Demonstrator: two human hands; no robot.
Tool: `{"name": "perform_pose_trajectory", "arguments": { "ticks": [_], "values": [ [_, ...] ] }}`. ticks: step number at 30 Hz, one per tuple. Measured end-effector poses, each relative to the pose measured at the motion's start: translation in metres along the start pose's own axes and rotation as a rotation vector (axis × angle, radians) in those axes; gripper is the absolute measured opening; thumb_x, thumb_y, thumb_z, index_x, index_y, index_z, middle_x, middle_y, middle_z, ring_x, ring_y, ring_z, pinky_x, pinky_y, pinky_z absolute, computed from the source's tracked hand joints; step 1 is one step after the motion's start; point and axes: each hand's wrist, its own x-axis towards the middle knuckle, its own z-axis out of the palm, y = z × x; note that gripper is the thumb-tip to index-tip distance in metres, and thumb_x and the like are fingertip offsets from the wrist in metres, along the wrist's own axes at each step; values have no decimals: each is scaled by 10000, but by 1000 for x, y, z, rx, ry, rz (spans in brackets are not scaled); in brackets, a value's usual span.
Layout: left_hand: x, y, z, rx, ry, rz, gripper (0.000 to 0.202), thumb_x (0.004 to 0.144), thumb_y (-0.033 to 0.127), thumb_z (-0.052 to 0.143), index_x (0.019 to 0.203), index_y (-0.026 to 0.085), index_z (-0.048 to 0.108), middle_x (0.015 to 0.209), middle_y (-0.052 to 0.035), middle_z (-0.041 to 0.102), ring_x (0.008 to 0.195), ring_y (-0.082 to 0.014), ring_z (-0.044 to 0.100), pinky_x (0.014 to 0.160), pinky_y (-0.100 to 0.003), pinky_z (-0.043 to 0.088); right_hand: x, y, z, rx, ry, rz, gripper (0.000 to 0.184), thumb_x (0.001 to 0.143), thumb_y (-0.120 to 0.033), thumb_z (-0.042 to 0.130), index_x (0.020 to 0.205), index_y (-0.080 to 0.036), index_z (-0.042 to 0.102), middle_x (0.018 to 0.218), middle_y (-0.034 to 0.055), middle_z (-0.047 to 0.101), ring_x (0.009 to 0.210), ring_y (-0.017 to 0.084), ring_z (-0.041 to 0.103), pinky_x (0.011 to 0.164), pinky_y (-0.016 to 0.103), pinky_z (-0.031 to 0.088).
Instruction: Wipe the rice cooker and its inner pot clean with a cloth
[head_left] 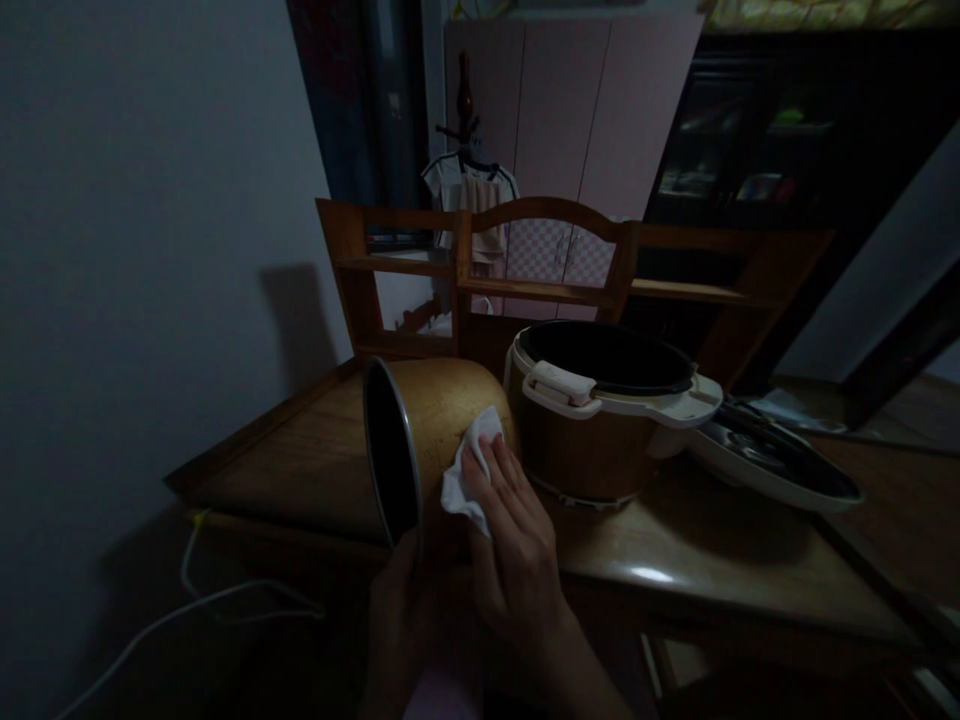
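A gold-coloured inner pot (427,425) lies tipped on its side over the near edge of the wooden desk (675,550), its dark mouth facing left. My left hand (397,620) grips the pot's rim from below, in shadow. My right hand (514,540) presses a white cloth (469,470) flat against the pot's outer wall, fingers together on it. Right beside the pot stands the rice cooker body (600,420), open and empty, with its lid (772,455) swung down to the right.
A wooden shelf unit (540,280) stands at the back of the desk. A white cable (202,600) hangs off the desk's left corner along the wall. A pink wardrobe (570,120) and a dark cabinet (757,130) stand behind.
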Motion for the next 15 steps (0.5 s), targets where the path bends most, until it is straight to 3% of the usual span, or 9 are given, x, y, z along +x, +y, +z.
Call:
{"name": "perform_pose_trajectory", "arguments": {
  "ticks": [5, 15],
  "values": [
    [1, -7, -1, -7, -58, -75, 399, 788, 482, 655, 1003, 150, 711, 943, -71, 761, 853, -258, 709, 728, -295, 558, -1, 5, -1, -5, 43, 10, 579, 936, -105, 340, 1514, -118, 307, 1579, 73, 273, 1465, 295, 205, 1197, 527, 256],
    [-3, -11, -2, 38, -62, -47, 363, 816, 448, 652, 1050, 175, 703, 1075, -87, 739, 972, -258, 695, 821, -298, 531, -4, 11, -9, -12, 89, 68, 560, 946, -107, 349, 1505, -152, 338, 1567, 60, 303, 1465, 288, 205, 1184, 531, 277]
  ]
}}
